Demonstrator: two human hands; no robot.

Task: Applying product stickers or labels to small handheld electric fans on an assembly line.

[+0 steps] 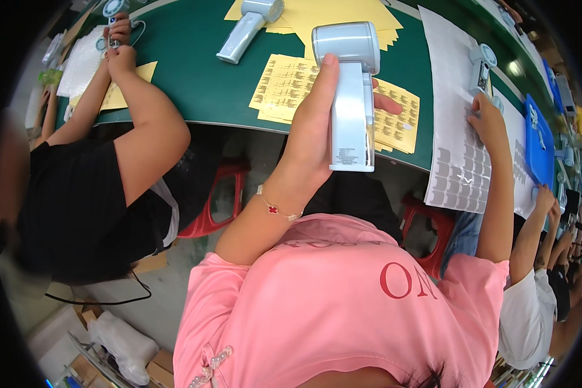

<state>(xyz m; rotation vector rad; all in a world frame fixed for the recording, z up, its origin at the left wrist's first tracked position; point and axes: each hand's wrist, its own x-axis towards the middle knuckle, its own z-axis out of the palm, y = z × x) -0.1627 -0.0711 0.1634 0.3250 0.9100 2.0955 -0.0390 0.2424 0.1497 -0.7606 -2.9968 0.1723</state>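
The left hand [313, 126] has its fingers wrapped around a pale blue fan [351, 116], held just over the near edge of the green bench [181, 68]. Yellow label sheets [281, 84] lie behind it. The right hand [489, 123] is over a white sticker sheet [447, 116], near a second fan [480, 74]; I can't tell whether those fingers grip anything.

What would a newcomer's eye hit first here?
Likely the light-blue handheld fan in the left hand, upper centre, against yellow label sheets. Next come the pink shirt filling the lower centre and, at right, the white sticker sheet by the right hand.
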